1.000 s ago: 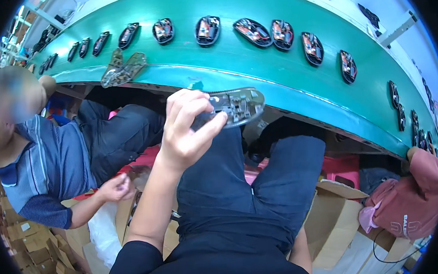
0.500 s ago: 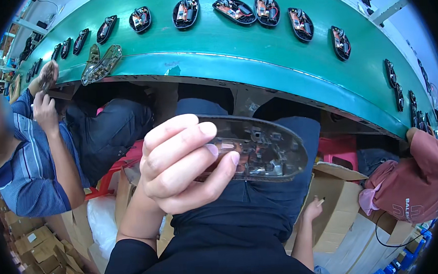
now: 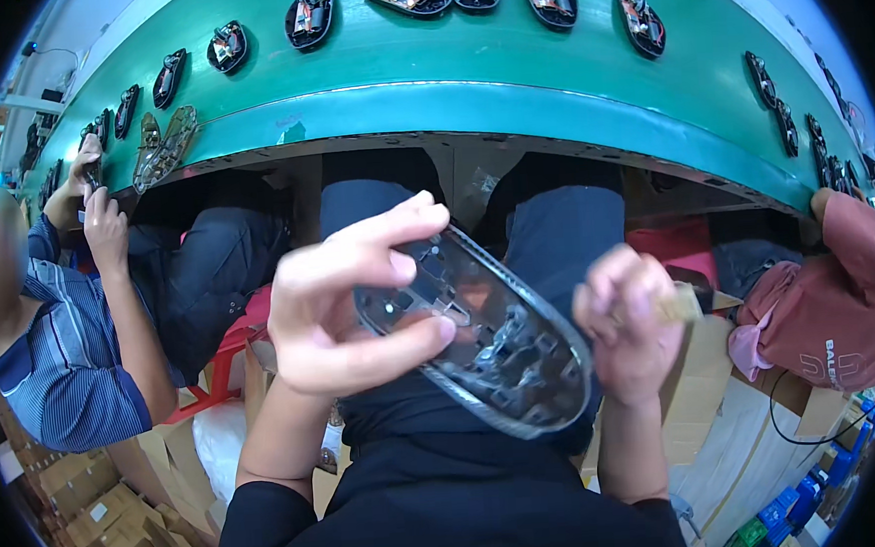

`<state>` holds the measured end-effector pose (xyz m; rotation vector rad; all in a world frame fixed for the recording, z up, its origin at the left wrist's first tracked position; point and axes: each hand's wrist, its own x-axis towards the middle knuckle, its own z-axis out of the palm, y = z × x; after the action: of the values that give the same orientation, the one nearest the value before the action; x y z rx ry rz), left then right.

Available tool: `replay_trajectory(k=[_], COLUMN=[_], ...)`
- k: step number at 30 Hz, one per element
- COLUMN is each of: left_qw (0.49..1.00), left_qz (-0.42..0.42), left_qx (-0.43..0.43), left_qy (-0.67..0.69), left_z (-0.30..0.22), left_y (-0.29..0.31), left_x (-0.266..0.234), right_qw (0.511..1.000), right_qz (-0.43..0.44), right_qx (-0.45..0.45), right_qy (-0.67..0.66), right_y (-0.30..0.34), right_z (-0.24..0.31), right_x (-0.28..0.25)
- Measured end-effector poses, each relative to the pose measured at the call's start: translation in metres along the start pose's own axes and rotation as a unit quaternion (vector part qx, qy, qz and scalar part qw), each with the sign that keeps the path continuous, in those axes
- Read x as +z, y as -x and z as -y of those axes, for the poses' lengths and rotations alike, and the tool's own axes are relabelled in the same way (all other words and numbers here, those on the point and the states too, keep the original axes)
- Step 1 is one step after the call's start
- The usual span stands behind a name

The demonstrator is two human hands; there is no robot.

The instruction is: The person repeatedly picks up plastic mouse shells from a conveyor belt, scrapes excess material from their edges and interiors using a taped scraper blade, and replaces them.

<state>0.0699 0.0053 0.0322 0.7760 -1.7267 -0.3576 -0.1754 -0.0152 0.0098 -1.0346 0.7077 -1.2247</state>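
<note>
My left hand (image 3: 325, 315) grips a dark see-through plastic shell (image 3: 506, 334) by its upper left end, thumb inside and fingers on the rim. The shell is a long oval held over my lap, tilted down to the right, its hollow inside with moulded posts and ribs turned up toward me. To its right, apart from it, my right hand (image 3: 623, 322) is raised with its fingers curled in, smeared by motion. A small tan piece (image 3: 682, 305) sticks out from those fingers; its kind is too blurred to make out.
Across the green table (image 3: 368, 112) lie several black shells with circuit boards and wires, such as one black housing (image 3: 311, 19). Clear shells (image 3: 167, 150) lie at its left edge. A co-worker in a striped shirt (image 3: 82, 355) sits left, another in red (image 3: 801, 321) right. Cardboard boxes (image 3: 122, 523) stand behind.
The shell has swung from level to slanting down rightward, its inside opening toward me. My right hand has risen from low beside the carton to near the shell. The view has shifted.
</note>
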Motion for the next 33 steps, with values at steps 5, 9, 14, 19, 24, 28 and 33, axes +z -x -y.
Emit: replay_trajectory(k=[5, 9, 14, 19, 24, 28, 33], left_qw=[0.973, 0.941, 0.927, 0.943, 0.948, 0.952, 0.959], left_qz=[-0.009, 0.016, -0.009, 0.006, 0.008, 0.009, 0.045], left_qx=[-0.081, -0.116, -0.152, -0.098, -0.084, -0.088, -0.110], left_qy=[0.216, 0.316, 0.343, 0.317, 0.306, 0.292, 0.257], left_z=[0.008, 0.015, 0.013, 0.019, 0.015, 0.009, 0.000], left_y=[0.018, 0.023, 0.025, 0.025, 0.021, 0.021, 0.011], left_x=[0.000, 0.001, 0.009, 0.009, 0.008, 0.006, 0.005], right_qw=[0.978, 0.960, 0.959, 0.958, 0.959, 0.956, 0.961], right_qz=[0.107, 0.146, 0.101, 0.113, 0.116, 0.119, 0.127], right_qx=[0.152, 0.203, 0.225, 0.236, 0.239, 0.255, 0.235], right_qy=[-0.094, -0.130, -0.140, -0.117, -0.094, -0.086, -0.074], right_y=[-0.024, -0.019, -0.015, -0.013, -0.011, -0.010, -0.007], right_z=[0.003, 0.002, 0.010, 0.017, 0.021, 0.027, 0.027], right_x=[0.044, 0.053, 0.059, 0.061, 0.060, 0.059, 0.059])
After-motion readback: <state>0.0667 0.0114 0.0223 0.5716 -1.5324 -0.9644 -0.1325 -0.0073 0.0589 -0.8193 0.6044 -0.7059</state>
